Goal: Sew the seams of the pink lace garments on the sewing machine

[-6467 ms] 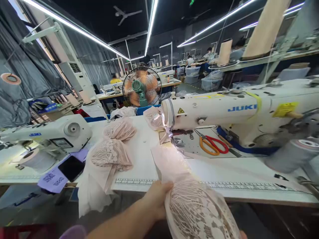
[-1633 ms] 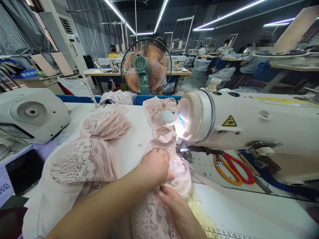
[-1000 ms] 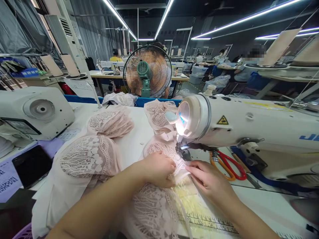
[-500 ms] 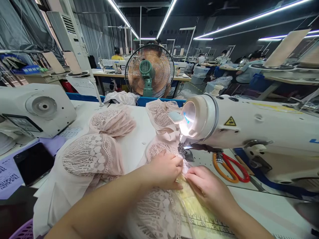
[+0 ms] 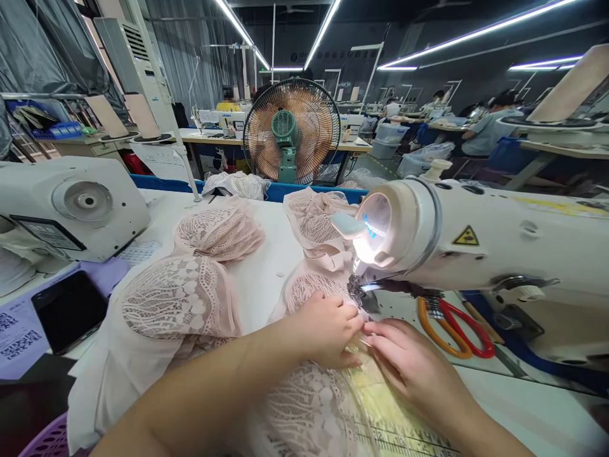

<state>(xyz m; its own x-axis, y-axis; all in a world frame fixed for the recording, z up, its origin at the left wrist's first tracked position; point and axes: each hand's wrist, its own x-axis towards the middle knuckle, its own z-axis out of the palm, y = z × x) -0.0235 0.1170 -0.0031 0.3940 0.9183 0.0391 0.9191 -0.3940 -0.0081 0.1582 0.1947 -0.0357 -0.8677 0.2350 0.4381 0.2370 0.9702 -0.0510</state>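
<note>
Under the lit head of a white sewing machine (image 5: 399, 222) lies a pale pink lace bra (image 5: 304, 400), its edge running up to the presser foot (image 5: 354, 289). My left hand (image 5: 328, 330) rests on the bra just left of the foot, fingers curled onto the fabric. Close beside it, my right hand (image 5: 413, 358) pinches the edge of the fabric between thumb and fingers. What lies beneath both palms is hidden. A yellowish strip with ruler markings (image 5: 394, 406) lies on the table under my right hand.
Orange-and-red-handled scissors (image 5: 457, 327) lie right of the needle. More lace bras (image 5: 166, 298) are piled at left, beside a black phone (image 5: 69, 311) and a second white machine (image 5: 76, 206). A large fan (image 5: 290, 130) stands behind the table; people sit farther back.
The view has turned slightly left, so the scene sits farther right. My hands have come a little closer together at the fabric edge, still near the presser foot.
</note>
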